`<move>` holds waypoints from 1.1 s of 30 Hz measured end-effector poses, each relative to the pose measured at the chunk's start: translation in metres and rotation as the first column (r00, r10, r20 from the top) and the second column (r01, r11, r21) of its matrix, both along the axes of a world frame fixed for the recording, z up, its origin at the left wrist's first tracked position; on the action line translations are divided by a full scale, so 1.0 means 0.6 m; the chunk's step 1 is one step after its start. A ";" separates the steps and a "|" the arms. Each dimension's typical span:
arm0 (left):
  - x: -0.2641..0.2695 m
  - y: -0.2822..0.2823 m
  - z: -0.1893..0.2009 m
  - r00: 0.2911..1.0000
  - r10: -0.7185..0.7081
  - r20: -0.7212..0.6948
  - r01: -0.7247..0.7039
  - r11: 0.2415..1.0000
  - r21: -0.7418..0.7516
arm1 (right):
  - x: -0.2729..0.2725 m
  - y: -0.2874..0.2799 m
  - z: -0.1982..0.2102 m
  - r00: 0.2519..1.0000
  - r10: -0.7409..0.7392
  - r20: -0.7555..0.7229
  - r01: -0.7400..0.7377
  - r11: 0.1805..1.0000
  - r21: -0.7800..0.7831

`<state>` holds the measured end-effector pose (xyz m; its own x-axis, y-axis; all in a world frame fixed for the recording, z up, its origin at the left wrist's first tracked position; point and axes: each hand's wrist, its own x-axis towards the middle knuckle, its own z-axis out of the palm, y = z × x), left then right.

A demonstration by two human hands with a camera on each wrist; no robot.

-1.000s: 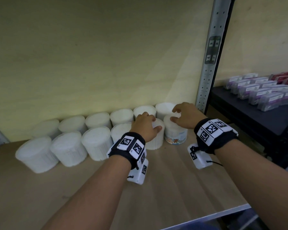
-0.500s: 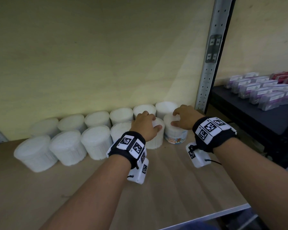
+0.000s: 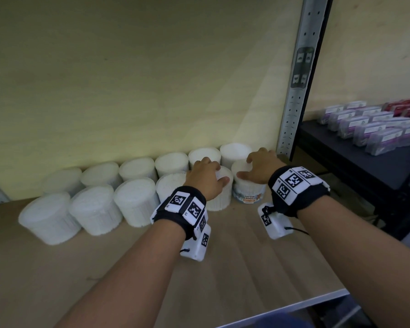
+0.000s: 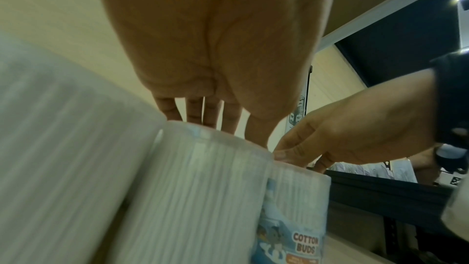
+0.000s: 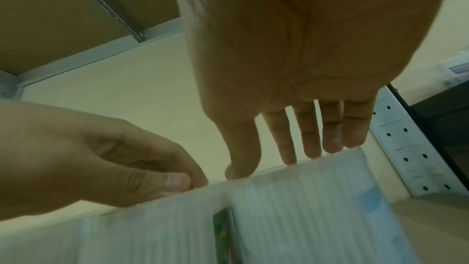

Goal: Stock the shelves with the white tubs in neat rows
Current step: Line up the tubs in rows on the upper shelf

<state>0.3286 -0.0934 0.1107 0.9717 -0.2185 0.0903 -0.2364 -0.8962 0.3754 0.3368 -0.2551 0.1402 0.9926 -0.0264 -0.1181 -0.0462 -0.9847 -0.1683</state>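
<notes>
The two tubs you were handling stood at the right end of the front row on the wooden shelf point(image 3: 258, 261), close to the back right corner by the perforated metal upright point(image 3: 294, 95). Your left hand point(image 3: 205, 179) lay directly over the plain white tub point(image 3: 219, 200), fingers curved down across its lid and thumb bent at the near rim, so you were grasping it from above. Just to its right, touching it, stood the tub labelled COTTON BUDS point(image 3: 247, 194). Your right hand point(image 3: 262, 168) sat on top of that one, spread fairly wide; the right wrist view showed its fingertips point(image 5: 314, 152) along the far rim of the lid and the thumb at the near rim, gripping the lid lightly from above. The two hands were side by side, thumbs near each other over the seam between the two tubs.

Both tubs stood upright on the shelf. To the left of them ran the other front-row tubs point(image 3: 135, 204), four in a line toward the left edge, and behind ran a back row of tubs point(image 3: 171, 160) against the pale wall. Beyond the upright, on a separate dark shelf point(image 3: 341, 157), lay rows of purple-labelled packets point(image 3: 374, 125).
</notes>
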 end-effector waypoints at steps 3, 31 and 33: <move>0.000 -0.001 0.000 1.000 0.000 0.001 0.000 1.000 0.002 | 0.001 -0.001 -0.001 1.000 0.023 -0.009 -0.023 1.000 -0.003; 0.002 0.014 0.036 0.966 -0.170 -0.196 0.172 0.985 -0.005 | 0.002 -0.013 0.012 0.987 0.152 -0.058 -0.153 0.988 -0.025; 0.004 0.015 0.043 0.955 -0.199 -0.220 0.208 0.978 0.017 | 0.003 -0.013 0.012 0.987 0.153 -0.055 -0.155 0.988 -0.027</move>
<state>0.3307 -0.0845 0.1364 0.9014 -0.4130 -0.1299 -0.3326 -0.8526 0.4030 0.3386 -0.2627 0.1475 0.9775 0.1218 -0.1720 0.0984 -0.9854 -0.1388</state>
